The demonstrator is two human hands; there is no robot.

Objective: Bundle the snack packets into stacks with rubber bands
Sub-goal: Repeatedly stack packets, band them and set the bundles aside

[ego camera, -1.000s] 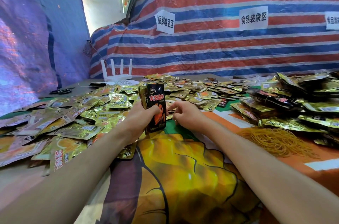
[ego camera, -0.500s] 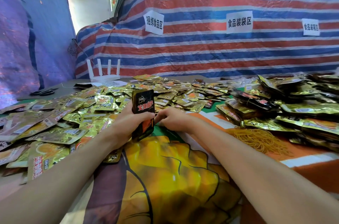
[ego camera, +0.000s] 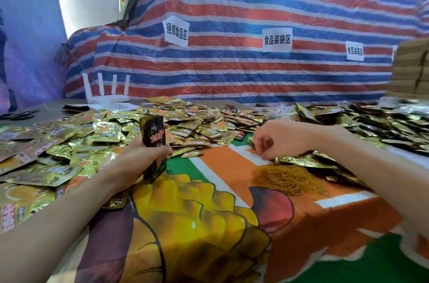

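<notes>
Packet stack (ego camera: 153, 135) upright in left hand's (ego camera: 140, 158) fingers; right hand (ego camera: 277, 141) curled above rubber bands (ego camera: 292, 180), hold unclear

Dark packet stack (ego camera: 153, 141) upright — tan rubber bands (ego camera: 290, 179) heaped to its right, gold packets (ego camera: 92, 134) strewn behind.

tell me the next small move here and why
Probably lower the right hand to pinch one band from the rubber bands: the left hand grips an upright stack with no band visible on it, and the right hovers just over the pile's far edge.
</notes>
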